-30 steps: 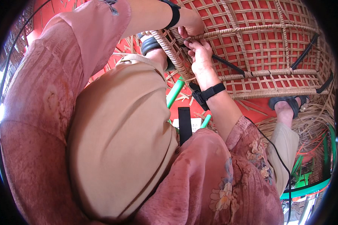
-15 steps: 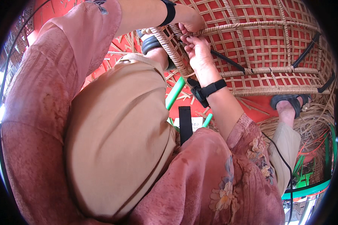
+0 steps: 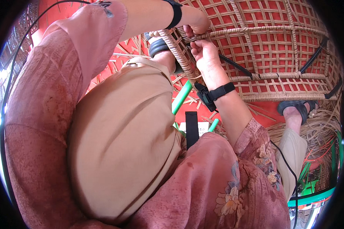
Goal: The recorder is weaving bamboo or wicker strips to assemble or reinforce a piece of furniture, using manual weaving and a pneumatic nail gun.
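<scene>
Large open-lattice woven rattan basket frame [image 3: 279, 49] over red floor [image 3: 114, 53], lying ahead of the bent knee in tan trousers [image 3: 122, 133]. Thick braided cane rim [image 3: 176, 49] at the frame's near-left corner runs diagonally, from upper left down toward the knee; a second braided band [image 3: 256, 29] runs roughly level across the lattice to the right of that corner.

Left hand [image 3: 197, 24], black strap at wrist, sits at the corner just above the level band; fingers curled in against the weave, what they pinch is hidden. Right hand [image 3: 206, 57], also black wrist strap, just below it; fingers [image 3: 197, 45] closed together on a thin cane strand at the corner.

Step judged: binding or tucking a strand at the rim corner. Next move likely calls for pulling the strand taut along the rim's long axis while the left hand steadies the weave.

Loose cane slivers [image 3: 122, 49] left of rim; green tube [image 3: 181, 97] below it; sandalled foot [image 3: 298, 108] under the frame's lower right
</scene>
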`<action>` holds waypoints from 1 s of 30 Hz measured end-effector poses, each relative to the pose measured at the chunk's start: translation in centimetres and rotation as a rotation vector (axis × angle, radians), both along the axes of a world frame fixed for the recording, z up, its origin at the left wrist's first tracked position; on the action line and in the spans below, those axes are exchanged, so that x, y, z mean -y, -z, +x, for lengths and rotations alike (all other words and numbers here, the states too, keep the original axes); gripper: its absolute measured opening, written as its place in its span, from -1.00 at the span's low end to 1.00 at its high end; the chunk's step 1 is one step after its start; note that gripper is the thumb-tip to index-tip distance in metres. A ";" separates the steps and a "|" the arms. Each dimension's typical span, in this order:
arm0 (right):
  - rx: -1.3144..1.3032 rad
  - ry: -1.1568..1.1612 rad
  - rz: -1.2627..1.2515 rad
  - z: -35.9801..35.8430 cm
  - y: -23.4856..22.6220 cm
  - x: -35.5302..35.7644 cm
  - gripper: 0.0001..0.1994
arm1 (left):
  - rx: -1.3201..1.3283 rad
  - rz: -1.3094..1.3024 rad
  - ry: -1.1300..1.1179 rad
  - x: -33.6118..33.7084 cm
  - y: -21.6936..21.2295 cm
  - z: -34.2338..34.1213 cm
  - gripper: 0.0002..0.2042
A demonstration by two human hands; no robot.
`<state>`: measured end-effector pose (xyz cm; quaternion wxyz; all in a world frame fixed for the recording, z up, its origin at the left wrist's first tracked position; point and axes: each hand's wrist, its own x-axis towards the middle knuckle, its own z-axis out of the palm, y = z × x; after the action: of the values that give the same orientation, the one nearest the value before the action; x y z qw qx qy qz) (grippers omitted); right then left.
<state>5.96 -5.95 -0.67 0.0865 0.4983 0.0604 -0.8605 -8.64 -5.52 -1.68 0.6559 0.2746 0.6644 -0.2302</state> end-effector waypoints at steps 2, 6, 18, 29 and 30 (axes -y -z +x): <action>0.044 0.002 -0.019 -0.1 0.0 0.0 -0.79 | 0.048 -0.013 0.063 -0.3 -0.2 -0.2 -0.92; 0.083 -0.001 -0.023 -0.2 -0.1 -0.1 -0.76 | 0.099 -0.052 0.178 -1.2 -0.9 -0.7 -0.93; 0.086 -0.030 0.010 -0.3 -0.5 -1.1 -0.89 | -0.047 0.227 0.683 -0.3 -3.3 0.3 -0.72; -0.088 -0.015 0.236 0.5 2.7 0.5 -0.86 | 0.115 0.437 0.825 0.0 -12.7 4.6 -0.81; -0.023 -0.074 0.293 -0.1 3.2 1.1 -0.84 | 0.108 0.425 0.834 -0.8 -13.8 5.1 -0.81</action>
<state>5.84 -7.00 -3.90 0.0437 0.4931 0.2047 -0.8444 -3.54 -4.73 12.16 0.4704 0.6580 0.4945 -0.3184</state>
